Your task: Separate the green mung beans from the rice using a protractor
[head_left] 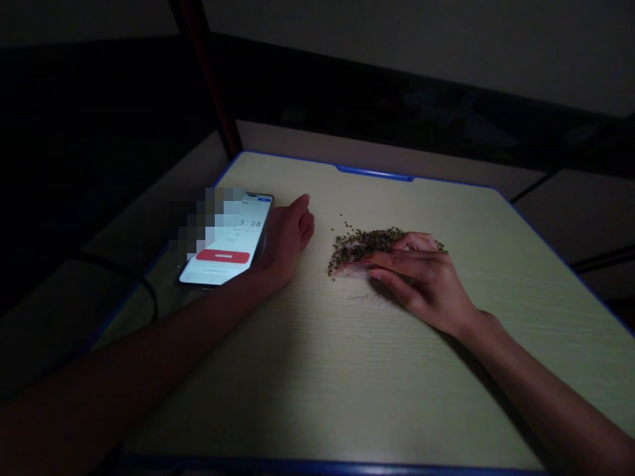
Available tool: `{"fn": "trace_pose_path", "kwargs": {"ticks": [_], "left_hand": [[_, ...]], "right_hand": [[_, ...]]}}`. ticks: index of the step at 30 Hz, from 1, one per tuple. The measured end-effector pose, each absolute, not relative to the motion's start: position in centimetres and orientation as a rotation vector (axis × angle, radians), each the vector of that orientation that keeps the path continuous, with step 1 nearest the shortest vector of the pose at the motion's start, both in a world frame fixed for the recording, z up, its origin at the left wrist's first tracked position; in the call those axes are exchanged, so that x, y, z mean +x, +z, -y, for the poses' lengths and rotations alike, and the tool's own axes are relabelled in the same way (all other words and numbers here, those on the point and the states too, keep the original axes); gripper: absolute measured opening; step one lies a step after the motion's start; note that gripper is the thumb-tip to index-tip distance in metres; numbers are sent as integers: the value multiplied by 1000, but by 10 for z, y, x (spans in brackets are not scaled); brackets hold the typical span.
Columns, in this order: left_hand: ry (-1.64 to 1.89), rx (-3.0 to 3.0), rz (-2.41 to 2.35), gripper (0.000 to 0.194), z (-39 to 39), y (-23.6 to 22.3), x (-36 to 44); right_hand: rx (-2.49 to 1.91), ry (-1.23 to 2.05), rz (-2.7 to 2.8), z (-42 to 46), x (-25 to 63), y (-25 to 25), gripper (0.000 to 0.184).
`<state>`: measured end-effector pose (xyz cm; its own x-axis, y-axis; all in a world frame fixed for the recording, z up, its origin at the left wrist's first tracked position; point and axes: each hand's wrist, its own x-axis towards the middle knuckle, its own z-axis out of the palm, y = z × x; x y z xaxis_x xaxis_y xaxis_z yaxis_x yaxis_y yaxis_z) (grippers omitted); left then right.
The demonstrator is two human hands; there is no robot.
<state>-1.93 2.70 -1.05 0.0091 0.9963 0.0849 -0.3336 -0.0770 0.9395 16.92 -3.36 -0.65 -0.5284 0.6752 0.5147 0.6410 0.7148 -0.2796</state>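
Note:
A pile of small dark green seeds [370,239], which look like mung beans, lies on the table, with a few strays at its far left. My right hand [429,281] reaches over the near right side of the pile. Its thumb and fingers pinch a thin, see-through plastic piece [353,270], whose edge lies against the seeds; part of it is hidden by the fingers. My left hand [290,238] rests on its side left of the pile, fingers curled in and thumb lying along the top, nothing visible in it. Just beside it lies a lit phone [225,256].
The light wooden table [317,383] has a blue rim and a blue handle-like strip [374,174] at its far edge. A dark cable [133,274] curves at the left edge. A dark reddish post [211,79] stands behind the far left corner. The surroundings are dim.

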Motion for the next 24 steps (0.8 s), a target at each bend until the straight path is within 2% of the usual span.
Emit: {"fn": "trace_pose_path", "kwargs": {"ticks": [15,24], "left_hand": [[1388,1256,-1012,50,-29,-19,-20],[1367,1273,-965,49,-29,-22,-20]], "right_hand": [[-914,204,2361,35,175,-3,27],[-947,81,2287,41,166,-5,26]]}}
